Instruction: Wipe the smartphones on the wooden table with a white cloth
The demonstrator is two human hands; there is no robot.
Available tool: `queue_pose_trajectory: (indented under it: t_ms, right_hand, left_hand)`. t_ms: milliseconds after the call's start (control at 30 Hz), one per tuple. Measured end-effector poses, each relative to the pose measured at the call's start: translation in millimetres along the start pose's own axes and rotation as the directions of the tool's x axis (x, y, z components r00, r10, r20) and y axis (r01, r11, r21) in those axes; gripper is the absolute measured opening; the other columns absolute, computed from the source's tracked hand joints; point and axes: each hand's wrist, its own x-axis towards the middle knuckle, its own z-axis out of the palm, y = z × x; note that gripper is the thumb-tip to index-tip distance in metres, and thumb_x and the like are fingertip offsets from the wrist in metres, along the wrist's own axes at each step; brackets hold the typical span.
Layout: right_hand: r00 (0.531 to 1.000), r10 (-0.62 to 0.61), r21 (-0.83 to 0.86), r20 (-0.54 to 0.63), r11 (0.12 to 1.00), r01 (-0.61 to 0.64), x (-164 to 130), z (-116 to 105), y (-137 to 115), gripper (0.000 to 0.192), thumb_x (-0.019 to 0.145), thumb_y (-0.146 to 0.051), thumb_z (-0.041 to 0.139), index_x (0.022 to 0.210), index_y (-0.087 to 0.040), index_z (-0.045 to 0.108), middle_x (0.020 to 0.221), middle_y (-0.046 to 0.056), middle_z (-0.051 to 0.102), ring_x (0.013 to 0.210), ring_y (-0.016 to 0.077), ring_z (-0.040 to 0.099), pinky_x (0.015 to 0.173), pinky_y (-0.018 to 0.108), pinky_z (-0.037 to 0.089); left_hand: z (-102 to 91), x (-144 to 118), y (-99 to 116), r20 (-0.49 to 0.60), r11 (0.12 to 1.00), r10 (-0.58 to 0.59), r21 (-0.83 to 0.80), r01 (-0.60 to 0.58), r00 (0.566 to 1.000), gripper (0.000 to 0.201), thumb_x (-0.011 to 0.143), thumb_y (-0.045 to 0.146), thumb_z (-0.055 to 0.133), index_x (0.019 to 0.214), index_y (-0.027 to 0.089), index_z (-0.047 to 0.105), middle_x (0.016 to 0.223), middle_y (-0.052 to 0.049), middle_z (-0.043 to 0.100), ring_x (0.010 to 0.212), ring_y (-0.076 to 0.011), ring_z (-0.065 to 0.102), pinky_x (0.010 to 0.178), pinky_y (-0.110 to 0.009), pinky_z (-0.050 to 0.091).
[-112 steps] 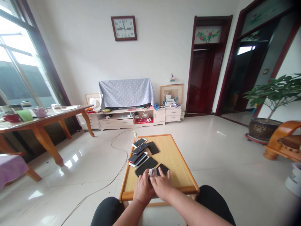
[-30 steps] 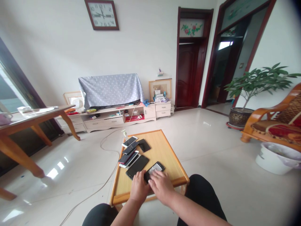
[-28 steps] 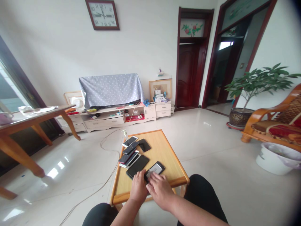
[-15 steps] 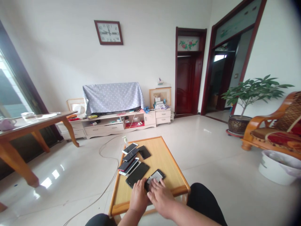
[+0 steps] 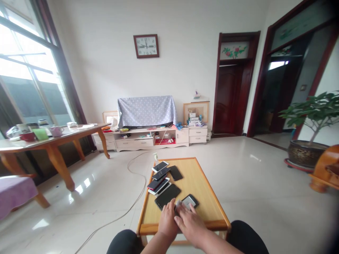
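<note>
A dark phone (image 5: 194, 199) with a pale patch on its upward face lies at the near part of a small wooden table (image 5: 205, 183). My right hand (image 5: 191, 223) is over its near end, fingers bent down on a crumpled whitish wipe (image 5: 178, 203) pressed against it. At the phone's left edge, my left hand (image 5: 168, 219) has its fingers held together, apparently gripping that edge; the contact is partly hidden. Just beyond the left hand rests a larger black phone (image 5: 168, 195).
Several overlapping phones (image 5: 159, 185) run along the table's left side, with a black phone (image 5: 176, 173) beside them. A pump bottle (image 5: 156, 158) stands at the far left corner. A cable (image 5: 127, 208) trails over the floor. A larger table (image 5: 87, 132) stands at left.
My view has turned left, so the room sits further right. Across the phone, my right hand and the wipe have slid toward its near left end, uncovering more of its surface.
</note>
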Motion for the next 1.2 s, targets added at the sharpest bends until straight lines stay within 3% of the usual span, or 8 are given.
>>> queue_pose_trajectory:
  t_ms: [200, 433, 567, 700, 800, 933, 1033, 1200]
  right_hand:
    - [0.98, 0.186, -0.075, -0.065, 0.979, -0.191, 19.7, -18.3, 14.9, 0.055, 0.102, -0.055, 0.028, 0.136, -0.026, 0.06, 0.147, 0.008, 0.051, 0.143, 0.0289, 0.038, 0.121, 0.056, 0.015]
    - [0.999, -0.035, 0.059, 0.039, 0.998, 0.032, -5.9, 5.5, -21.7, 0.052, 0.104, -0.051, 0.026, 0.148, -0.031, 0.046, 0.147, 0.004, 0.051, 0.141, 0.0243, 0.042, 0.122, 0.049, 0.02]
    - [0.999, 0.041, -0.016, -0.004, 0.999, -0.041, -15.0, -1.1, 7.9, 0.053, 0.102, -0.053, 0.029, 0.141, -0.029, 0.055, 0.147, 0.005, 0.051, 0.141, 0.0265, 0.041, 0.122, 0.052, 0.016]
    - [0.979, 0.191, -0.11, -0.073, 0.974, -0.199, 0.5, -16.1, 34.5, 0.058, 0.102, -0.054, 0.026, 0.139, -0.023, 0.058, 0.146, 0.009, 0.051, 0.142, 0.0287, 0.039, 0.121, 0.056, 0.015]
    - [0.974, 0.214, -0.126, -0.071, 0.967, -0.221, 7.8, -19.2, 24.9, 0.059, 0.102, -0.054, 0.027, 0.14, -0.02, 0.057, 0.148, 0.012, 0.049, 0.143, 0.0289, 0.037, 0.121, 0.054, 0.015]
    - [0.998, 0.053, -0.071, 0.019, 0.996, -0.051, -5.8, -12.7, -0.8, 0.055, 0.105, -0.048, 0.022, 0.143, -0.023, 0.054, 0.148, 0.009, 0.05, 0.142, 0.0246, 0.04, 0.122, 0.051, 0.014]
    - [1.0, -0.022, -0.042, 0.017, 0.999, 0.022, -22.2, -12.1, -1.6, 0.051, 0.105, -0.044, 0.023, 0.144, -0.026, 0.051, 0.146, 0.006, 0.052, 0.14, 0.0224, 0.042, 0.122, 0.049, 0.013]
    - [0.991, 0.134, -0.14, 0.018, 0.982, -0.13, -10.6, -29.1, 27.7, 0.055, 0.106, -0.044, 0.019, 0.141, -0.022, 0.055, 0.146, 0.008, 0.053, 0.142, 0.0227, 0.04, 0.122, 0.05, 0.01]
  left_hand:
    - [-8.7, -4.4, 8.2, 0.024, 0.998, -0.068, 0.004, 0.068, 0.997, 0.085, 0.067, 0.034, 0.066, 0.146, 0.016, 0.04, 0.142, -0.015, 0.055, 0.133, -0.0319, 0.048, 0.116, -0.045, 0.033]
    - [-5.1, -9.9, -3.7, -0.013, 0.999, -0.01, -0.041, 0.01, 1.0, 0.075, 0.078, 0.034, 0.057, 0.148, 0.015, 0.038, 0.147, -0.016, 0.051, 0.136, -0.0293, 0.047, 0.122, -0.044, 0.024]
    - [-7.0, -9.5, -4.0, 0.009, 0.998, -0.058, -0.036, 0.058, 0.998, 0.079, 0.07, 0.033, 0.064, 0.145, 0.019, 0.042, 0.143, -0.014, 0.055, 0.133, -0.0312, 0.048, 0.12, -0.045, 0.026]
    - [-9.0, -7.2, -0.9, 0.0, 1.0, -0.027, -0.015, 0.027, 1.0, 0.08, 0.067, 0.035, 0.068, 0.141, 0.018, 0.045, 0.135, -0.013, 0.059, 0.126, -0.0306, 0.052, 0.113, -0.043, 0.035]
    - [-6.5, -4.1, -0.6, -0.01, 1.0, 0.029, 0.005, -0.029, 1.0, 0.078, 0.068, 0.035, 0.069, 0.139, 0.016, 0.046, 0.131, -0.014, 0.061, 0.121, -0.0292, 0.054, 0.11, -0.041, 0.037]
    - [-0.6, 0.9, -2.3, -0.043, 0.999, 0.042, 0.02, -0.041, 0.998, 0.066, 0.074, 0.031, 0.064, 0.136, 0.016, 0.047, 0.129, -0.013, 0.062, 0.118, -0.0267, 0.056, 0.107, -0.039, 0.038]
    - [1.7, 2.7, -3.2, -0.029, 0.999, 0.047, 0.018, -0.046, 0.998, 0.065, 0.073, 0.03, 0.065, 0.135, 0.017, 0.048, 0.128, -0.012, 0.062, 0.118, -0.0265, 0.056, 0.105, -0.037, 0.038]
    - [1.6, 3.6, -0.3, -0.044, 0.999, 0.032, 0.035, -0.031, 0.998, 0.064, 0.071, 0.031, 0.068, 0.131, 0.018, 0.05, 0.126, -0.011, 0.063, 0.116, -0.0271, 0.055, 0.104, -0.038, 0.038]
